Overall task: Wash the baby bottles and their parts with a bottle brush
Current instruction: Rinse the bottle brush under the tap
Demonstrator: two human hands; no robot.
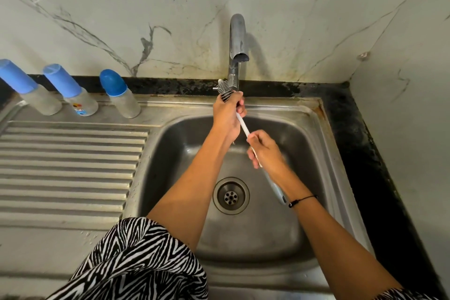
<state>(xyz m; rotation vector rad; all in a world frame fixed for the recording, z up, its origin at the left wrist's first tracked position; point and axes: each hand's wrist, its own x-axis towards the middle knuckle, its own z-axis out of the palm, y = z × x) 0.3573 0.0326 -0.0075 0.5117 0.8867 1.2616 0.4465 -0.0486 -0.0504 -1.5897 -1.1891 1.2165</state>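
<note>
Bristles of the brush (225,91) stick out dark and spiky from the top of the left hand (227,114), held up just under the tap (237,44) at the far side of the sink (316,153). The left fingers are wrapped tight around the bristle head, so only its far end and a small pale tip show. From there a thin white stem slants down to the right into the right hand (265,151), whose fingers are pinched shut on it; a thicker pale grey handle end comes out below that wrist, over the basin. A thin thread of water seems to fall from the spout, though it is hard to be sure.

Three bottles (120,95) stand in a row on the far left of the steel worktop (73,153), well apart from the hands. Each has a clear body and a blue cap; the middle one carries a small coloured print.
</note>
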